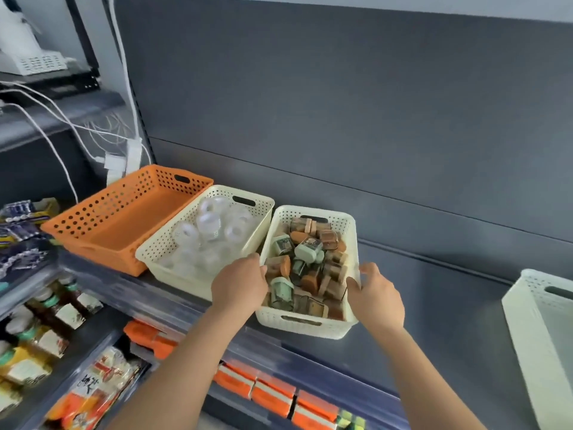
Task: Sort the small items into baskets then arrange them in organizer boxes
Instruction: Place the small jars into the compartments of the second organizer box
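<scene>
The left hand (240, 285) curls its fingers over the left rim of the cream basket (304, 325). The right hand (376, 294) clamps the right rim, thumb inside and fingers outside. The basket, full of small jars (307, 252), sits at the near edge of the shelf (434, 321). Its left wall is just beside the middle basket (173, 243), which holds white round items (207, 221). The orange basket (93, 234) lies further left. To the right, bare shelf runs to a pale basket (527, 321).
</scene>
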A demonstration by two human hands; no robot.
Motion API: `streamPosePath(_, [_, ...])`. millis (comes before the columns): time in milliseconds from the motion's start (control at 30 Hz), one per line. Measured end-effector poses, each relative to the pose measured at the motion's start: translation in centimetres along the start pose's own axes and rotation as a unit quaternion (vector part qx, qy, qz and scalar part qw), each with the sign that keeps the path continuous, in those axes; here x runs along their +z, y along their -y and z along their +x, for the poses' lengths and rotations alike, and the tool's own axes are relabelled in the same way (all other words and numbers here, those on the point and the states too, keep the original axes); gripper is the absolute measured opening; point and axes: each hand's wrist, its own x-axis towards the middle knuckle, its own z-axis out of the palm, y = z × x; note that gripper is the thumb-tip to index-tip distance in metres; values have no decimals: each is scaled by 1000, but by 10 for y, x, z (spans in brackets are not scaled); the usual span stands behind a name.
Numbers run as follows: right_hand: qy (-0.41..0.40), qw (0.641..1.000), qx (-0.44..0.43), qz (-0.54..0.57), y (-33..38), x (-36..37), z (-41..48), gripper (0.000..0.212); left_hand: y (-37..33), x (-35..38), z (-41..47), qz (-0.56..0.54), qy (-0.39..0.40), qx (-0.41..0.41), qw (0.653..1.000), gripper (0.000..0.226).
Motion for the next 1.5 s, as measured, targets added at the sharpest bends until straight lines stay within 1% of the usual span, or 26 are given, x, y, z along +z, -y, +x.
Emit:
streamPosePath(100, [-13,1000,11,-24,-4,-3,-11,19,-6,5,8,0,12,16,1000,28])
streamPosePath(167, [-25,999,2,-34,-5,-6,-15,18,-7,8,11,-2,11,21,1000,25])
streamPosePath(300, [-44,998,6,-52,-7,-16,-20,28,-8,13,8,-2,-4,45,999,19])
streamPosePath(400, [-56,996,23,-66,-12,-27,-29,27,-13,15,4,-22,-10,65,998,20])
streamPosePath(633, [-120,990,47,-56,-33,-71,-60,23,-51,-1,-5,-88,-19,156,984,24])
streamPosePath(867, [-197,977,65,-52,-76,-130,-95,19,-119,-23,-33,-122,-25,234,964,23])
streamPosePath(1033, [-243,965,89,-51,-125,-171,-118,28,-179,-27,-63,-143,-18,277,950,24])
streamPosePath(1133, [-252,960,105,-55,-162,-199,-133,25,-219,-22,-88,-158,-15,296,942,24])
streamPosePath(1300, [-260,955,128,-62,-230,-244,-161,29,-291,-10,-135,-180,-4,319,930,23])
streamPosePath(1500, [-262,950,151,-79,-309,-292,-194,25,-369,8,-194,-194,-3,344,919,21])
